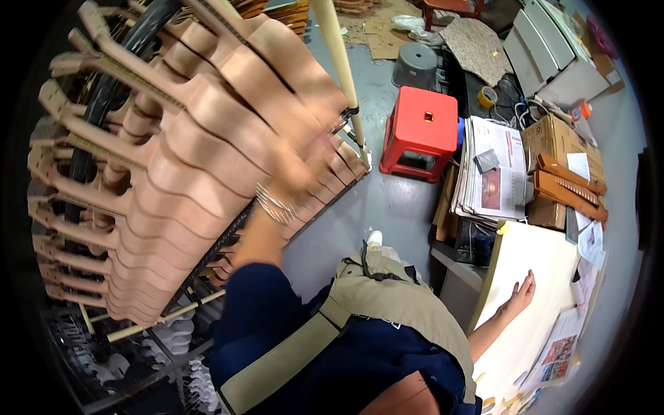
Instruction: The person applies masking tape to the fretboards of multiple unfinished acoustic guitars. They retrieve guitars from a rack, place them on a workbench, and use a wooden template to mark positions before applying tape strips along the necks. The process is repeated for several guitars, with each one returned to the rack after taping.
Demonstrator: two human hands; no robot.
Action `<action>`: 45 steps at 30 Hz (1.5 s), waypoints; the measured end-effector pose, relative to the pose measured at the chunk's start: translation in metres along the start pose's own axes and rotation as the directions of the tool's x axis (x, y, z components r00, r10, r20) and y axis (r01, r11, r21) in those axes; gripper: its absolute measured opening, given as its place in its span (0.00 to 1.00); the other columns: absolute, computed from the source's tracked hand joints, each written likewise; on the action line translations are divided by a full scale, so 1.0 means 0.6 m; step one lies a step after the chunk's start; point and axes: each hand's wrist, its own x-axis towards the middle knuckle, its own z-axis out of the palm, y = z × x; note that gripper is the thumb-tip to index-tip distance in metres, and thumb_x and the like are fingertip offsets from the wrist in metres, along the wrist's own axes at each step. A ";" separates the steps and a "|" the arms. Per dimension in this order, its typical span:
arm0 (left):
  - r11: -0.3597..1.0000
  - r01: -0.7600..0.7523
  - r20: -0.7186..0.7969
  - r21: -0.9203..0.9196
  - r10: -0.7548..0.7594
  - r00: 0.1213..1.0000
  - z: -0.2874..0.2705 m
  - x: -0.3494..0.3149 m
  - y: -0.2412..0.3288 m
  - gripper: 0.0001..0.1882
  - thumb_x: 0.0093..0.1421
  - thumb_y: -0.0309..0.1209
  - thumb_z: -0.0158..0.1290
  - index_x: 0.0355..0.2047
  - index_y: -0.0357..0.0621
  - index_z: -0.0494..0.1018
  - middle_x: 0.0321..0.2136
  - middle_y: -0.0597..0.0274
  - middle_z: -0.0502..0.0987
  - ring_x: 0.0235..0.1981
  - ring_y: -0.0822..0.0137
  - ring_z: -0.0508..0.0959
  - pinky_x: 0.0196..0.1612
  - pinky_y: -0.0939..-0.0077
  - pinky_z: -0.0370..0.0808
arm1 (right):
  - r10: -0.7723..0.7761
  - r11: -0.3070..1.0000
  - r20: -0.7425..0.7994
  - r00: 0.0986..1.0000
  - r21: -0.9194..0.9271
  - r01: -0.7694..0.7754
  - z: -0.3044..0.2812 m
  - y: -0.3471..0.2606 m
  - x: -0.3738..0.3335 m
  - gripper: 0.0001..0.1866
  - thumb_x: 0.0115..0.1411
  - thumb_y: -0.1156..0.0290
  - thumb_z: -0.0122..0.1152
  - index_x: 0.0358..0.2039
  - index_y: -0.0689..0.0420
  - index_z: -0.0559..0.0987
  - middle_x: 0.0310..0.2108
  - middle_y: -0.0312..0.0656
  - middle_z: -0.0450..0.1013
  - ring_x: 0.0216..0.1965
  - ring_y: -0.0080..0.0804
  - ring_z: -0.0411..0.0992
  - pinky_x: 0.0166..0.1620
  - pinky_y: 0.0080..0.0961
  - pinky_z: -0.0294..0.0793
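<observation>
In the head view, the left hand is raised to a rack at the person's left, packed with unfinished wooden guitar bodies standing on edge in a tight overlapping row. The hand is blurred, so I cannot tell how far its fingers are spread or whether they grip anything; it lies against the near end of the row, a bracelet on the wrist. The bodies run away from the fingers up and to the left, their necks pointing toward the picture's left edge; about ten show, though the overlap blocks an exact count. The left hand is far nearer to them than the right hand, which rests flat, fingers spread and holding nothing, on a pale sheet near the left edge of the tabletop at the person's right. On the floor between stand one red stool, one grey stool and a stack of newspapers.
</observation>
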 end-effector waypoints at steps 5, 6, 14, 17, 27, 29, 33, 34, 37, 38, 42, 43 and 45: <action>0.443 0.890 0.658 -0.110 -0.639 0.399 0.288 -0.405 -0.314 0.23 0.54 0.36 0.57 0.46 0.34 0.70 0.42 0.49 0.75 0.45 0.63 0.75 0.47 0.70 0.70 | 0.089 0.983 0.059 0.994 -0.166 -0.078 0.006 0.041 -0.014 0.18 0.64 0.63 0.49 0.50 0.60 0.71 0.53 0.41 0.66 0.55 0.29 0.62 0.57 0.28 0.59; 0.373 0.927 0.606 0.030 -0.744 0.280 0.323 -0.475 -0.421 0.26 0.54 0.37 0.57 0.49 0.33 0.68 0.46 0.48 0.74 0.48 0.62 0.74 0.49 0.69 0.70 | 0.064 0.976 0.083 0.995 -0.212 -0.045 -0.007 0.063 -0.010 0.18 0.64 0.64 0.50 0.49 0.61 0.72 0.54 0.43 0.66 0.55 0.29 0.63 0.57 0.27 0.60; 0.008 0.960 -0.043 0.281 -0.999 0.021 0.308 -0.422 -0.803 0.29 0.54 0.41 0.58 0.50 0.33 0.67 0.46 0.51 0.73 0.46 0.58 0.72 0.44 0.64 0.71 | 0.021 0.842 0.117 0.993 -0.538 0.046 -0.003 0.057 -0.098 0.13 0.63 0.67 0.49 0.45 0.58 0.74 0.57 0.47 0.61 0.57 0.37 0.61 0.57 0.32 0.60; -0.067 0.987 -0.045 -0.145 -0.996 -0.074 0.317 -0.406 -0.839 0.29 0.54 0.42 0.57 0.50 0.35 0.68 0.45 0.54 0.73 0.45 0.58 0.73 0.40 0.62 0.73 | 0.082 0.838 0.070 0.994 -0.544 -0.030 -0.009 0.097 -0.132 0.13 0.63 0.68 0.49 0.45 0.58 0.74 0.57 0.47 0.61 0.56 0.36 0.62 0.55 0.30 0.62; 0.528 0.849 0.110 0.033 -0.846 0.522 0.377 -0.466 -0.451 0.26 0.49 0.37 0.64 0.44 0.36 0.70 0.39 0.58 0.74 0.37 0.66 0.73 0.42 0.74 0.71 | 0.194 0.876 0.227 0.954 -0.479 -0.064 0.058 0.090 -0.204 0.10 0.59 0.71 0.53 0.41 0.58 0.75 0.51 0.44 0.66 0.51 0.32 0.65 0.49 0.26 0.65; 0.696 0.717 0.135 0.031 -0.714 0.687 0.361 -0.441 -0.351 0.25 0.49 0.36 0.64 0.44 0.36 0.70 0.39 0.58 0.73 0.37 0.66 0.73 0.42 0.75 0.71 | 0.184 0.913 0.303 0.935 -0.404 -0.049 0.083 0.079 -0.224 0.09 0.58 0.72 0.53 0.40 0.58 0.75 0.49 0.44 0.68 0.50 0.34 0.66 0.49 0.27 0.67; 0.867 0.498 0.308 0.027 -0.481 0.821 0.288 -0.386 -0.137 0.24 0.49 0.33 0.64 0.44 0.38 0.70 0.39 0.58 0.73 0.38 0.66 0.72 0.43 0.75 0.71 | 0.064 0.966 0.586 0.808 -0.240 0.097 0.127 0.054 -0.267 0.10 0.56 0.72 0.57 0.39 0.58 0.76 0.43 0.46 0.72 0.45 0.41 0.70 0.50 0.30 0.68; 0.889 0.456 0.386 0.030 -0.431 0.816 0.269 -0.366 -0.078 0.23 0.50 0.32 0.63 0.43 0.37 0.69 0.39 0.57 0.73 0.39 0.66 0.72 0.44 0.75 0.70 | -0.076 0.963 0.653 0.754 -0.147 0.225 0.132 0.072 -0.281 0.14 0.55 0.71 0.58 0.43 0.56 0.74 0.45 0.47 0.71 0.47 0.43 0.69 0.51 0.33 0.67; 0.883 0.420 0.529 -0.208 -0.260 0.808 0.225 -0.321 0.094 0.19 0.51 0.31 0.63 0.39 0.33 0.70 0.38 0.57 0.73 0.40 0.65 0.73 0.46 0.75 0.69 | -0.253 0.882 0.697 0.671 -0.119 0.456 0.132 0.052 -0.323 0.32 0.48 0.66 0.65 0.53 0.60 0.66 0.54 0.48 0.64 0.59 0.43 0.59 0.61 0.42 0.55; 0.930 0.318 0.664 -0.184 -0.120 0.738 0.204 -0.313 0.136 0.18 0.52 0.27 0.61 0.41 0.31 0.69 0.40 0.55 0.70 0.44 0.63 0.71 0.49 0.72 0.67 | -0.340 0.807 0.689 0.640 -0.136 0.575 0.125 0.059 -0.335 0.36 0.46 0.63 0.66 0.55 0.58 0.64 0.56 0.47 0.63 0.61 0.41 0.56 0.63 0.48 0.49; 0.916 0.210 0.817 -0.341 0.178 0.549 0.165 -0.300 0.317 0.27 0.51 0.42 0.62 0.43 0.32 0.70 0.40 0.57 0.72 0.44 0.63 0.73 0.49 0.73 0.68 | -0.579 0.651 0.509 0.638 -0.183 0.737 0.026 0.058 -0.391 0.32 0.43 0.59 0.66 0.48 0.59 0.69 0.46 0.45 0.69 0.51 0.38 0.66 0.62 0.48 0.50; 0.865 0.246 0.808 -0.437 0.257 0.530 0.167 -0.307 0.340 0.29 0.50 0.42 0.62 0.44 0.31 0.68 0.42 0.55 0.72 0.43 0.62 0.74 0.48 0.73 0.70 | -0.587 0.641 0.485 0.648 -0.211 0.738 -0.011 0.060 -0.403 0.31 0.43 0.59 0.66 0.47 0.59 0.70 0.44 0.44 0.70 0.49 0.38 0.67 0.61 0.45 0.52; 0.849 0.254 0.854 -0.463 0.350 0.385 0.179 -0.296 0.402 0.34 0.47 0.45 0.63 0.46 0.31 0.67 0.42 0.53 0.72 0.42 0.62 0.75 0.46 0.73 0.72 | -0.610 0.631 0.432 0.664 -0.241 0.737 -0.089 0.059 -0.416 0.29 0.43 0.59 0.65 0.46 0.58 0.71 0.38 0.42 0.71 0.44 0.37 0.69 0.58 0.41 0.57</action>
